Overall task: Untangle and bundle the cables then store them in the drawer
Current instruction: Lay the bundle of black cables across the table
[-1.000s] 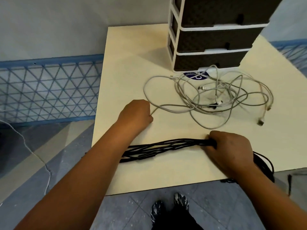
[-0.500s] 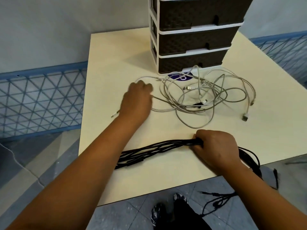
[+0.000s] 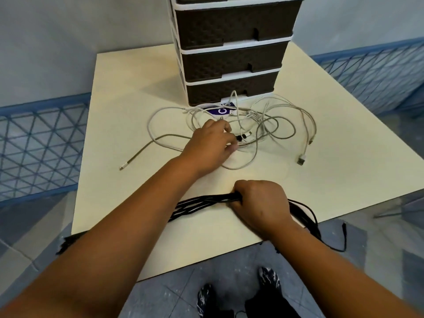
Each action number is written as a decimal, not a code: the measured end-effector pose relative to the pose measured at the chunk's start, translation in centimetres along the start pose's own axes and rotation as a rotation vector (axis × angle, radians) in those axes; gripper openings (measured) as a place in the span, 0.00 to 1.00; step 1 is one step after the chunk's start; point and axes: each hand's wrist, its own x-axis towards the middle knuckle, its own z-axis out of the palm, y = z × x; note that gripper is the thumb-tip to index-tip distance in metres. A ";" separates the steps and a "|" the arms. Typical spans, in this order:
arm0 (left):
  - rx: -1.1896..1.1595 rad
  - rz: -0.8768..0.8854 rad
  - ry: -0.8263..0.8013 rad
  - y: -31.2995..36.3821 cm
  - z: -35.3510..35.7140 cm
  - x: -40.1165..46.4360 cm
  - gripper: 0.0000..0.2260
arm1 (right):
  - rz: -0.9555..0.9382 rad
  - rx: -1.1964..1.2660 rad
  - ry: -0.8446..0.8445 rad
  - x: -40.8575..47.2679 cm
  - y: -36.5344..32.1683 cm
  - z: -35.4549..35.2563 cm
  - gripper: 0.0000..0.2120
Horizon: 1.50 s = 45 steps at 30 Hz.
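Observation:
A tangle of white and grey cables (image 3: 270,125) lies on the cream table (image 3: 128,92) in front of the brown drawer unit (image 3: 229,56), whose drawers are all closed. My left hand (image 3: 211,145) reaches into the middle of the tangle, fingers curled around cable strands beside a small black plug (image 3: 239,137). One grey cable end (image 3: 135,157) trails to the left. My right hand (image 3: 259,203) grips a folded black cable bundle (image 3: 197,205) near the table's front edge. The bundle's loops hang off the edge at right.
A purple-and-white label (image 3: 220,110) lies under the cables at the drawer unit's foot. White USB plugs (image 3: 302,158) lie at the tangle's right. Blue mesh fencing (image 3: 39,143) flanks the table on both sides. My shoes (image 3: 268,278) stand on the tiled floor below.
My left hand has moved from the tangle's left edge to its middle and closed on strands there. The right hand keeps its hold on the black bundle. The camera came closer.

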 end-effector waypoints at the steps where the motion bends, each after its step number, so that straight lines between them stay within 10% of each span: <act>1: -0.111 -0.019 -0.044 1.0 -0.9 -1.2 0.12 | -0.003 -0.005 0.002 0.0 0.1 0.0 0.10; 6: -0.071 -0.169 -0.577 3.9 -3.3 -9.8 0.31 | -0.036 0.073 -0.082 0.3 0.4 -0.3 0.12; 11: 0.181 -0.356 0.018 6.3 2.7 -11.1 0.07 | -0.071 0.166 -0.175 0.7 0.9 -0.9 0.12; 16: 0.241 -0.568 0.233 7.1 4.9 -10.3 0.21 | -0.138 0.197 -0.193 1.0 1.7 -1.4 0.15; 25: 0.281 -0.786 0.199 8.0 5.0 -8.7 0.24 | 0.191 1.074 -1.038 -1.0 9.8 -5.8 0.05; 45: 0.225 -0.852 0.225 8.9 5.0 -9.0 0.24 | 0.144 0.459 -0.886 -6.0 34.6 -14.5 0.10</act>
